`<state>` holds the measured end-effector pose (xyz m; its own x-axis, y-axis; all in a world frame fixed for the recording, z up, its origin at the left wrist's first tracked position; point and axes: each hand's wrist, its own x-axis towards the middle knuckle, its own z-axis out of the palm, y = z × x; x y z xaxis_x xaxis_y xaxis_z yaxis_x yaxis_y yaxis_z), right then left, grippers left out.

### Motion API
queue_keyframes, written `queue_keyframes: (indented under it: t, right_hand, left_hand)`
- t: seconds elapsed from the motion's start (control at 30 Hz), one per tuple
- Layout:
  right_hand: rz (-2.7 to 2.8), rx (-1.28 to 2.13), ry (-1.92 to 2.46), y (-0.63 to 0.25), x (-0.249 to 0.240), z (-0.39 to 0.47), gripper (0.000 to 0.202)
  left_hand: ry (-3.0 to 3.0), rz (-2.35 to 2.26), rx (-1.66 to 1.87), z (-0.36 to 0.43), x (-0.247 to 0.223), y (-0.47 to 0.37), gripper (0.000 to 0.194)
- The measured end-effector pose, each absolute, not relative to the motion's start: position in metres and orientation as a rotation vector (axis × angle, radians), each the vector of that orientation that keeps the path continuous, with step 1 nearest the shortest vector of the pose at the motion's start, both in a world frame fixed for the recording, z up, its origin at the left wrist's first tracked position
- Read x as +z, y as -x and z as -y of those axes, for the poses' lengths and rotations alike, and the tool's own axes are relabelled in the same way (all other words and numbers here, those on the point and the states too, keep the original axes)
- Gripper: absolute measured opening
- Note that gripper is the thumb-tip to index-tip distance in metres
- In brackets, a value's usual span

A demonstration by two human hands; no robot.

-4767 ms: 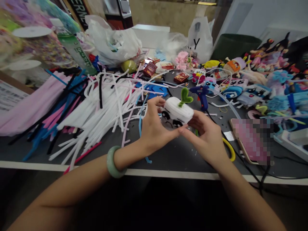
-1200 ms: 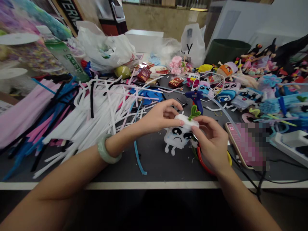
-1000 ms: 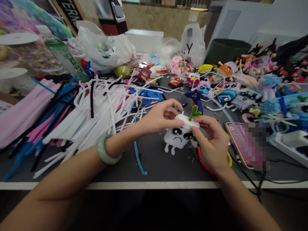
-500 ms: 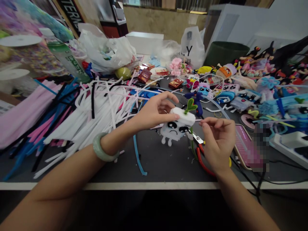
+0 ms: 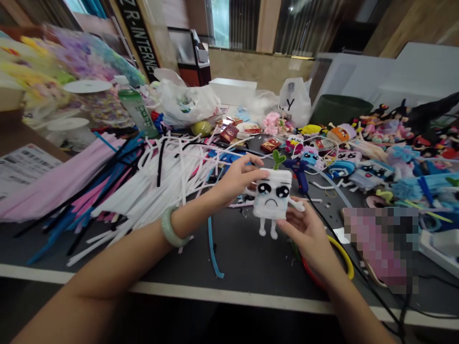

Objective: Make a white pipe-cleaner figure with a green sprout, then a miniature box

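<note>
facing out: the white figure point(image 5: 271, 200), held by both hands above the dark table point(image 5: 247, 263), nearly upright; large dark eyes and a frown are shown.
green sprout point(image 5: 278, 160): set on its top, two leaves spread.
white legs point(image 5: 268, 228): left hanging under the body; whether the table is touched by them cannot be told.
left hand point(image 5: 234, 179): closed narrowly on one upper corner, the thumb laid against the front.
right hand point(image 5: 304, 229): closed on the opposite lower corner, the thumb at the edge; the fingers are partly hidden behind the figure and its white arm point(image 5: 297, 205).
frowning face: turned outward just now; half a second ago the body was tipped, its top shown, and the right hand was held apart from it. by this change, it is judged, the piece is steadied from two corners and its whole front can be checked.
glue gun point(image 5: 300, 174): laid just behind the figure.
red handle point(image 5: 311, 274) and yellow handle point(image 5: 347, 258): partly covered by the right hand and wrist.
blue strip point(image 5: 212, 243): left lying near the table's front edge.
white stems point(image 5: 143, 181): heaped beyond the left forearm.
phone point(image 5: 383, 248): placed to the right, its screen obscured.
</note>
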<state>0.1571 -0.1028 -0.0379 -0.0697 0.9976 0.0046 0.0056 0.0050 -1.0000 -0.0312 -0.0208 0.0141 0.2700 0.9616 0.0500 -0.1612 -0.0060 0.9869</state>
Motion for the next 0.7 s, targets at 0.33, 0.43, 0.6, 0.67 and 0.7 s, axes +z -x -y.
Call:
queue_keyframes:
  t: [0.33, 0.43, 0.6, 0.67, 0.7]
  right_hand:
    - [1.108, 1.459, 1.075, -0.154, -0.031, 0.106, 0.041]
    - [1.035, 1.462, 1.052, -0.155, -0.032, 0.105, 0.041]
    - [0.929, 1.415, 1.031, -0.155, -0.035, 0.103, 0.041]
    - [0.898, 1.406, 1.022, -0.155, -0.036, 0.102, 0.041]
    - [0.886, 1.407, 1.018, -0.155, -0.035, 0.102, 0.041]
  left_hand:
    - [-1.156, -0.843, 1.049, 0.032, 0.017, 0.026, 0.038]
    - [-1.209, -0.822, 1.042, 0.031, 0.018, 0.027, 0.035]
    - [-1.173, -0.734, 0.985, 0.026, 0.016, 0.029, 0.036]
    - [-1.116, -0.725, 0.954, 0.024, 0.013, 0.031, 0.039]
    - [-1.105, -0.733, 0.954, 0.023, 0.013, 0.031, 0.038]
